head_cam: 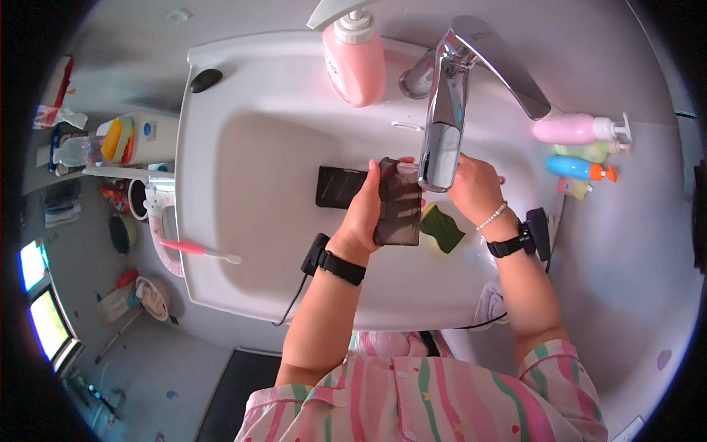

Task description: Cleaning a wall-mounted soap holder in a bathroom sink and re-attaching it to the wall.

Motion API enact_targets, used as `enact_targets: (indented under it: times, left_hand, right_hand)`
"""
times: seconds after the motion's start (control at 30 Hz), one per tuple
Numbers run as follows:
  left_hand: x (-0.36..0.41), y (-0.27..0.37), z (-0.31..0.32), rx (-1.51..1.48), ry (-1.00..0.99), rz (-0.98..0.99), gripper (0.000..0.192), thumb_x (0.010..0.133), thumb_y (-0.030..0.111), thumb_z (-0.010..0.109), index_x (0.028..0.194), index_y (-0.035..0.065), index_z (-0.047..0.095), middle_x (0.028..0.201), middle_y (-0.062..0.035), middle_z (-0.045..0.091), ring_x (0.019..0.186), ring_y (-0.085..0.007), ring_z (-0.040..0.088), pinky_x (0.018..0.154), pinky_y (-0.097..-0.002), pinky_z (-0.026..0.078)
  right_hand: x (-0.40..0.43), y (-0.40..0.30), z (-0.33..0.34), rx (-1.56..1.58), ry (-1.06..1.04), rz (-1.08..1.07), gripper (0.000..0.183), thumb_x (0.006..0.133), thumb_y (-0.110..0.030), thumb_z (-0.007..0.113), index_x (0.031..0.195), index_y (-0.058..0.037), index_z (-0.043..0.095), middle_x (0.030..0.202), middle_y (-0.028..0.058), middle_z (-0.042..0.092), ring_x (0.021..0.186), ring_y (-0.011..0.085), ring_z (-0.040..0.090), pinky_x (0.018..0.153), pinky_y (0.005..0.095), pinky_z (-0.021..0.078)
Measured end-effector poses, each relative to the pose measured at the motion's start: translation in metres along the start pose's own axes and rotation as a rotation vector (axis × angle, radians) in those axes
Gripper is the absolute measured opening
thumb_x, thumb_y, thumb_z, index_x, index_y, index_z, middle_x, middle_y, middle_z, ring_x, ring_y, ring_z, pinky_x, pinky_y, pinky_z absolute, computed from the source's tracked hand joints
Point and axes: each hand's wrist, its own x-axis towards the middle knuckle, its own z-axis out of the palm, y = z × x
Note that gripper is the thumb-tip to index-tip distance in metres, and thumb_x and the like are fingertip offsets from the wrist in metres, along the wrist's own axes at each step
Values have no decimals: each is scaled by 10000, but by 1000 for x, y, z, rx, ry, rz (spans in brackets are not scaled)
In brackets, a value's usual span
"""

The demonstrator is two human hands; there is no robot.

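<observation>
My left hand (362, 215) grips a translucent dark plastic case (400, 215) below the chrome faucet (440, 149), above the white sink. A black rectangular piece (338, 187) shows just left of that hand; whether it is joined to the case cannot be told. My right hand (479, 185) is bent beside the faucet spout, its fingertips partly hidden behind the spout, so what it holds does not show. Between the two wrists lies a green and yellow scouring sponge (443, 227) in the basin. No running water can be made out.
A pink pump bottle (356, 63) stands at the sink's back, with a dark oval stone-like object (206, 80) at the back left corner. A pink toothbrush-like brush (199, 250) lies over the left rim. Small pump bottles (574, 130) are at right; a cloth (490, 304) hangs near the front rim.
</observation>
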Motion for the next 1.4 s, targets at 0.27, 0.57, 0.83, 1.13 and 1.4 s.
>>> enact_targets:
  times: [0.27, 0.57, 0.83, 1.13, 1.4]
  left_hand:
    - [1, 1, 11, 69, -8, -43, 724, 1041, 641, 194, 1297, 66, 552, 1053, -178, 704, 870, -281, 710, 784, -420, 603]
    - [4, -7, 10, 96, -27, 376, 674, 1043, 617, 289, 1504, 138, 397, 1296, -104, 595, 1145, -251, 611, 999, -412, 509]
    - [14, -14, 5, -63, -156, 231, 643, 1055, 586, 247, 1512, 150, 368, 1405, -108, 538, 1244, -271, 568, 1072, -446, 467]
    - [18, -6, 8, 1, -60, 427, 725, 1029, 649, 203, 1523, 145, 368, 1379, -106, 559, 1141, -319, 632, 955, -490, 553]
    - [7, 14, 22, 103, 21, 391, 825, 983, 733, 244, 1386, 58, 493, 1219, -98, 649, 1091, -254, 656, 924, -406, 560]
  right_hand:
    - [7, -17, 0, 8, 39, -10, 93, 834, -135, 675, 865, -73, 612, 821, 91, 607, 710, 317, 670, 580, 444, 541]
    - [-22, -34, -3, 29, -160, 231, 232, 996, -250, 557, 878, -54, 594, 783, 164, 663, 727, 389, 663, 634, 491, 533]
    - [-11, -58, 6, -2, -63, 229, 196, 964, -229, 595, 929, -37, 611, 765, 155, 666, 679, 382, 668, 577, 482, 543]
    - [-60, -62, 11, 62, -108, 142, 225, 970, -258, 606, 848, -71, 583, 705, 124, 631, 593, 343, 648, 514, 459, 516]
    - [-33, -55, 14, 16, -35, 107, 219, 961, -265, 625, 855, -77, 589, 696, 94, 619, 590, 329, 641, 497, 431, 505]
